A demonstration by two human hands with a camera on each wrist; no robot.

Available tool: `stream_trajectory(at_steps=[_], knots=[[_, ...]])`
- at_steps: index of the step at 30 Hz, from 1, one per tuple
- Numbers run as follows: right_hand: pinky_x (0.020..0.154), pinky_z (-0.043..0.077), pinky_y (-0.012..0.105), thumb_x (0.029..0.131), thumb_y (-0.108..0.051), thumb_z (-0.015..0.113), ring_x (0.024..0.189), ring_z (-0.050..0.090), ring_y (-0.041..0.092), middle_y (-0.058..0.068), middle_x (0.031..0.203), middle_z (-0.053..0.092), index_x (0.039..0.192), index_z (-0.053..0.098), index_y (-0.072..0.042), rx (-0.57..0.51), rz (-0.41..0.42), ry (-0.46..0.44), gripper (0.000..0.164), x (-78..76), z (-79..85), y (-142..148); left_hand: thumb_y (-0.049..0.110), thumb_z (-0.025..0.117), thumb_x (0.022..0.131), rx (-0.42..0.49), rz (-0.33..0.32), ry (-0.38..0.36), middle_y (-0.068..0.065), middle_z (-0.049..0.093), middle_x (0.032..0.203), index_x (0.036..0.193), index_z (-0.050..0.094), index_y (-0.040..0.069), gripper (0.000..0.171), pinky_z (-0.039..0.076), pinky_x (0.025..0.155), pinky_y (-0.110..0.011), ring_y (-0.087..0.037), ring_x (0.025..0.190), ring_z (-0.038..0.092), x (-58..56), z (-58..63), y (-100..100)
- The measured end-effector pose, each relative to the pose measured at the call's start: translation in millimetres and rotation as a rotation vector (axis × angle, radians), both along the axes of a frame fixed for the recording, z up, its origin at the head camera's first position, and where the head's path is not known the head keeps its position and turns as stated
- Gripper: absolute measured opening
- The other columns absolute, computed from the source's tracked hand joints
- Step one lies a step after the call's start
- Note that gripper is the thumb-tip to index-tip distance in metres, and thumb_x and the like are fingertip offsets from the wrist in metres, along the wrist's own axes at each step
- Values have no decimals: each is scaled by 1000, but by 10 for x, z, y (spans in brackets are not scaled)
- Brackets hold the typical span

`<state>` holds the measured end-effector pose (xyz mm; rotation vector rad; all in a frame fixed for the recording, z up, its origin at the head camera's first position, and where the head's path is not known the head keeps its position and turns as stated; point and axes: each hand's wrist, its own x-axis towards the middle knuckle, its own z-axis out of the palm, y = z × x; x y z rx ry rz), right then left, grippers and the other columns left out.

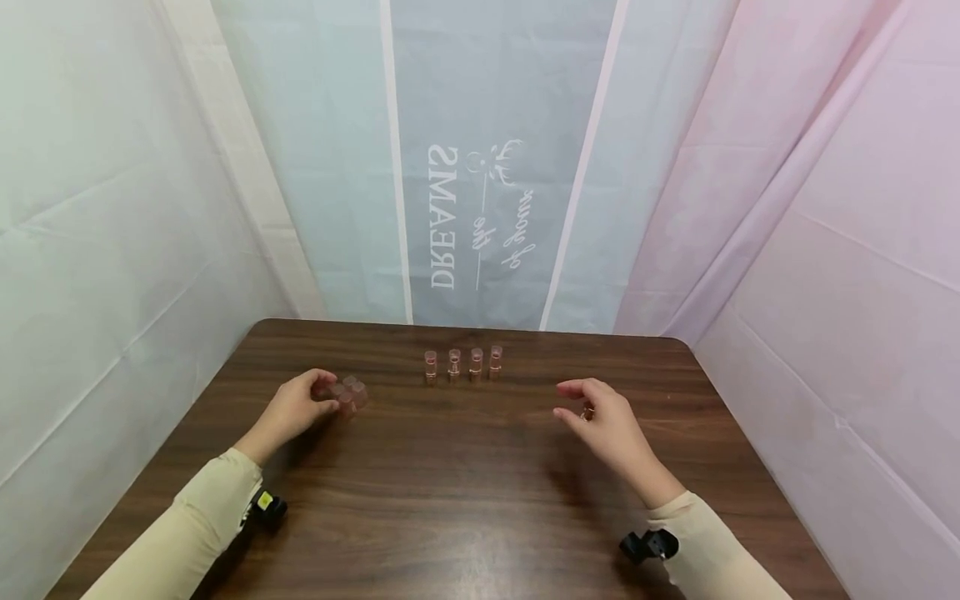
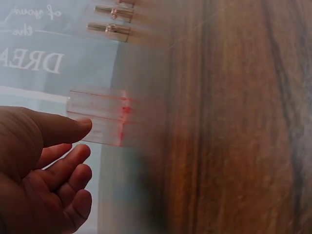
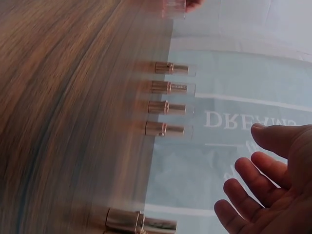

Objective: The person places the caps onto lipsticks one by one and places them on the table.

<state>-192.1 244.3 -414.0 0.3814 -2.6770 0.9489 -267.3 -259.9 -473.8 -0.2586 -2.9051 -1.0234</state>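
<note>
My left hand point(image 1: 296, 404) is at a small cluster of clear, pink-tinted caps point(image 1: 349, 394) standing on the left of the table. In the left wrist view its thumb overlaps the lower edge of the clear caps point(image 2: 97, 117), and the other fingers are loosely bent below. On the right, my right hand point(image 1: 609, 425) has its thumb and fingers spread apart with nothing between them. Gold lipstick tubes point(image 3: 141, 222) without visible caps stand close by it; in the head view the hand mostly hides these gold tubes point(image 1: 588, 412).
Several gold lipstick tubes point(image 1: 453, 365) with clear caps stand in a row near the back middle of the dark wooden table point(image 1: 450, 483). Behind hangs a blue-grey curtain point(image 1: 495, 83) with mirrored lettering. Pale cloth walls rise at both sides.
</note>
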Motion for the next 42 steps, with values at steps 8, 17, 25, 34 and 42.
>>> stream_trajectory(at_steps=[8, 17, 25, 34, 42], knots=[[78, 55, 38, 89, -19, 83, 94, 66, 25, 5, 116, 70, 123, 70, -11, 7, -31, 2, 38, -19, 5, 180, 19, 79, 92, -7, -10, -36, -16, 70, 110, 122, 64, 1, 39, 52, 88, -50, -33, 103, 65, -28, -73, 58], [87, 56, 51, 87, -15, 84, 108, 65, 34, 13, 119, 68, 125, 68, -4, 8, -82, 15, 42, -124, -53, 466, 19, 78, 93, 6, 10, -44, -13, 71, 107, 114, 66, 3, 29, 54, 85, -47, -28, 99, 66, -31, -89, 58], [96, 52, 55, 91, -23, 80, 123, 59, 40, 18, 137, 61, 138, 58, -5, -14, -101, -198, 55, -272, -159, 826, 22, 78, 92, 3, 18, -12, -12, 71, 106, 113, 67, 6, 28, 54, 83, -44, -27, 97, 66, 40, -50, -8], [91, 54, 40, 91, -12, 78, 126, 57, 44, 26, 139, 58, 141, 54, 2, -126, 94, -402, 57, -500, -293, 1188, 24, 77, 94, 10, 39, 64, -10, 71, 107, 114, 66, 8, 28, 53, 78, -40, -27, 97, 67, 190, 155, -64], [80, 56, 26, 90, 0, 74, 114, 66, 31, 25, 126, 66, 137, 56, 8, -190, 178, -492, 51, -626, -497, 1254, 30, 76, 95, 40, 20, 98, -7, 71, 111, 118, 67, 11, 31, 54, 80, -39, -25, 99, 68, 317, 282, 10]])
